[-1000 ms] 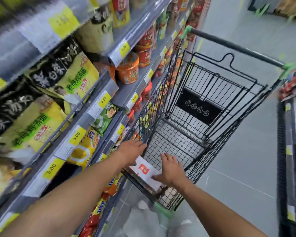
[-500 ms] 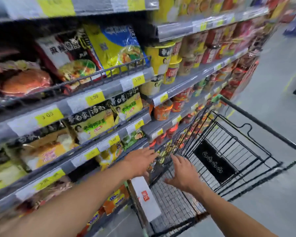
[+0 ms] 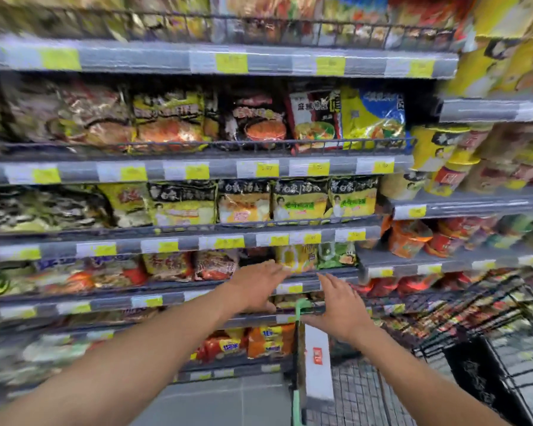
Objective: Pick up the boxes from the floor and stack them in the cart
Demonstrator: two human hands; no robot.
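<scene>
**Both hands open above the boxed cart end**

White box (image 3: 317,364) with a red label is standing on edge inside the wire cart (image 3: 443,324), against its green-cornered end wall. Right hand (image 3: 340,309) is hovering just above the box top, fingers straight and spread, holding nothing; blur is hiding whether the thumb touches. Left hand (image 3: 256,287) is hanging up-left of the box, fingers straight and empty, in front of the noodle shelves (image 3: 166,241).

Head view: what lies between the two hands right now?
In the head view, the cart's green corner cap shows between the left hand and the right hand, with a yellow price tag behind it.
</scene>
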